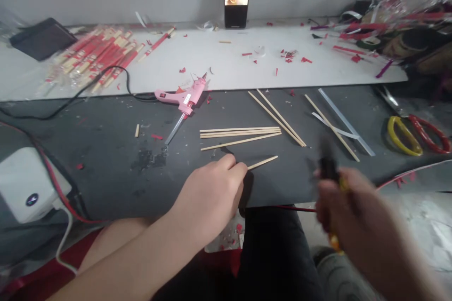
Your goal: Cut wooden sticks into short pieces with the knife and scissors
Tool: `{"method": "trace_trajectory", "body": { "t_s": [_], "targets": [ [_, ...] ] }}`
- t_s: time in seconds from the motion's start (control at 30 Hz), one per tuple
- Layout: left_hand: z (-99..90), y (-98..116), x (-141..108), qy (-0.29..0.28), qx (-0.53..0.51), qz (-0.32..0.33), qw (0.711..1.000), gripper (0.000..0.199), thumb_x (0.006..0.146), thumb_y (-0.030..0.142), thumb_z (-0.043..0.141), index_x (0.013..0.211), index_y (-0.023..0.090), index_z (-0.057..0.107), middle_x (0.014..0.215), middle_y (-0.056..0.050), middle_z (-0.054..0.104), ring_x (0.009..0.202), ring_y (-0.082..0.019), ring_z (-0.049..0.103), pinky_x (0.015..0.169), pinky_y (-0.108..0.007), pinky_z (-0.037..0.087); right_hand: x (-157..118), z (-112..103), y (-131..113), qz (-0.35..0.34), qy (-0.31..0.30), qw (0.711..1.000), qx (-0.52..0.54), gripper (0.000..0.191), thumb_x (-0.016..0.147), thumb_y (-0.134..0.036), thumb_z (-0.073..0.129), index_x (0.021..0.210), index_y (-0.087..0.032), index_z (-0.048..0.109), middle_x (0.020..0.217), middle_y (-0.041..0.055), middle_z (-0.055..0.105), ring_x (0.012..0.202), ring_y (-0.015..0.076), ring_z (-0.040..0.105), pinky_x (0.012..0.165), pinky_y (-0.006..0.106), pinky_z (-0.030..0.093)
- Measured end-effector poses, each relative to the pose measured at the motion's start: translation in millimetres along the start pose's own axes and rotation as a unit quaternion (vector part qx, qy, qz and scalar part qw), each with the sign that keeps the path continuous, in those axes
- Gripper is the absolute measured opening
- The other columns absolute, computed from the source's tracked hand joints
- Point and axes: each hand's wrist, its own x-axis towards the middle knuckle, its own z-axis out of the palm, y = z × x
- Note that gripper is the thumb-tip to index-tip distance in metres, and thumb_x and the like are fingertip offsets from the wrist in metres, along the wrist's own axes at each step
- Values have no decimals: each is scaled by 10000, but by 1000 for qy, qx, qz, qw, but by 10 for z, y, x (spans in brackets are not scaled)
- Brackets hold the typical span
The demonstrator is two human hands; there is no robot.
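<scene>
The left hand (212, 197) is curled closed, pinching a thin wooden stick (263, 162) by 1 end near the near edge of the black mat (106, 183), so the stick juts out over the mat. The right hand (348, 211), blurred, is closed round a dark tool (328, 164) with a yellow grip; I cannot tell what tool. 3 sticks (240, 132) lie nearly parallel mid-mat, apparently spread for easy picking, and a pink glue gun (183, 99) rests within reach at the far edge.

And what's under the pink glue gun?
The pink glue gun lies where a black mat meets a white board. Whatever is right beneath it is covered, so I can't see it.
</scene>
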Motion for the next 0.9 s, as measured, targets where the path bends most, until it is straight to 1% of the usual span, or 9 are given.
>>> {"method": "trace_trajectory", "body": {
  "t_s": [0.07, 0.1, 0.17, 0.23, 0.3, 0.47, 0.57, 0.7, 0.9],
  "targets": [
    [0, 2, 9, -6, 4, -3, 1000, 219, 1001, 154, 463, 826, 211, 581, 803, 2, 521, 588, -141, 474, 526, -321, 234, -250, 323, -156, -47, -27, 998, 43, 268, 1062, -449, 419, 1177, -249, 556, 699, -9, 693, 495, 173, 645, 460, 269, 447],
    [6, -1, 10, -6, 1, -4, 1000, 222, 1004, 158, 458, 829, 214, 583, 798, 4, 516, 575, -137, 457, 522, -321, 223, -315, 441, -223, -74, -18, 996, 43, 240, 1069, -414, 415, 1171, -240, 544, 722, -10, 702, 512, 170, 665, 464, 263, 450],
    [24, -15, 3, -5, -10, -2, 1000, 215, 1010, 173, 455, 853, 221, 592, 810, 6, 521, 566, -133, 442, 520, -318, 217, -348, 571, -326, -105, 2, 994, 15, 196, 1079, -364, 403, 1133, -228, 534, 721, -19, 700, 521, 171, 684, 466, 260, 435],
    [40, -30, -6, -6, -25, 7, 1000, 201, 1013, 193, 458, 861, 221, 586, 816, 7, 521, 567, -130, 439, 518, -315, 221, -303, 586, -391, -120, 19, 992, -30, 185, 1082, -363, 402, 1073, -232, 533, 679, -33, 676, 499, 182, 674, 449, 270, 394],
    [50, -45, -9, -6, -36, 10, 999, 207, 1014, 207, 457, 833, 215, 558, 801, 12, 505, 563, -126, 427, 516, -312, 225, -238, 549, -436, -123, 16, 989, -81, 204, 1084, -385, 396, 1004, -249, 524, 635, -46, 641, 473, 194, 646, 439, 283, 340],
    [53, -81, 32, 3, -67, 2, 998, 261, 1032, 251, 451, 781, 213, 509, 772, 25, 501, 567, -120, 430, 528, -310, 244, -131, 496, -521, -98, -51, 983, -145, 232, 1077, -368, 390, 873, -271, 441, 596, -61, 598, 478, 206, 610, 466, 292, 231],
    [52, -102, 59, 2, -81, -1, 997, 273, 1046, 275, 459, 790, 214, 529, 793, 20, 553, 627, -132, 504, 559, -311, 278, -103, 514, -541, -87, -61, 983, -152, 246, 1066, -368, 391, 841, -269, 394, 595, -57, 580, 483, 204, 596, 486, 291, 207],
    [56, -113, 67, 0, -93, -1, 996, 263, 1044, 275, 478, 804, 215, 566, 823, 7, 601, 707, -152, 578, 595, -312, 312, -101, 533, -550, -75, -62, 983, -154, 245, 1068, -378, 380, 850, -268, 406, 612, -51, 592, 497, 205, 592, 495, 284, 205],
    [50, -112, 64, 3, -99, -9, 995, 256, 1037, 256, 484, 799, 216, 567, 815, 13, 595, 715, -152, 586, 604, -311, 329, -114, 548, -554, -84, -55, 981, -163, 237, 1070, -361, 387, 850, -273, 397, 620, -52, 596, 492, 206, 586, 490, 284, 202]
  ]
}}
